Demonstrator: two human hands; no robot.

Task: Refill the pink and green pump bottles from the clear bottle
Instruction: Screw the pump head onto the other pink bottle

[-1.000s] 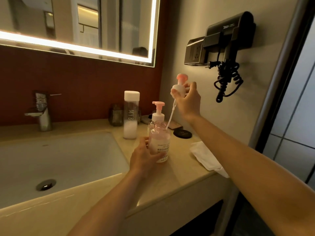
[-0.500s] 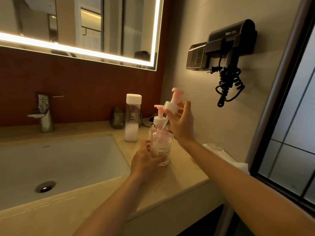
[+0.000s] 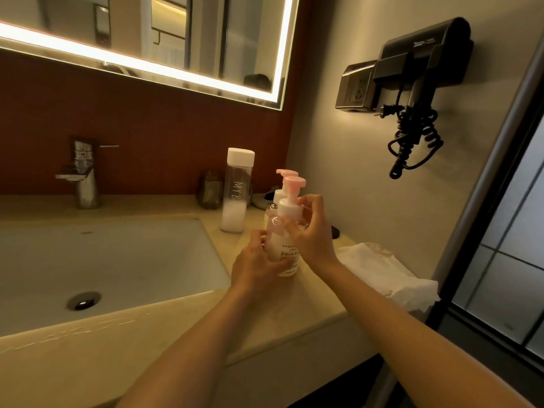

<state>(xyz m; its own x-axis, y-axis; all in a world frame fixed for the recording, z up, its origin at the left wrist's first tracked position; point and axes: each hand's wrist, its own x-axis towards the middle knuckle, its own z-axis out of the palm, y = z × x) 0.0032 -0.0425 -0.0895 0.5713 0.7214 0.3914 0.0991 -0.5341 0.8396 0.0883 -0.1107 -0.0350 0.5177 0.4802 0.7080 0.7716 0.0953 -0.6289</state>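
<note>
Right hand (image 3: pixel 309 231): fingers curled round the white collar (image 3: pixel 288 206) under the pink pump head (image 3: pixel 293 184), pinching it from the right side. Left hand (image 3: pixel 256 269): wrapped round the lower body of the pink pump bottle (image 3: pixel 287 251), bracing it.

The bottle stands upright on the counter (image 3: pixel 294 307), centre frame, with the pump on its neck. Looks like a collar twist; I can't tell whether it's on or off, and the fill level isn't readable.

A second pump bottle (image 3: pixel 276 198) is just behind, touching or nearly so. Its colour is unclear in this light.

Key relation: the clear bottle (image 3: pixel 237 195) is up-left of the hands, upright with its long axis vertical and its white cap on. White contents sit in the bottom part only. The left hand is nearer, so it's probably the one to reach, though it would have to release the pink bottle first.

Room:
- Narrow counter strip.
- The sink (image 3: pixel 117 260) edge is directly left of the hands.
- A white cloth (image 3: pixel 382 269) lies right, near the wall.
- The front edge of the counter is close below the bottle.
- The free path to the clear bottle runs up-left along the sink rim.

Tipping risk: the second bottle.
</note>
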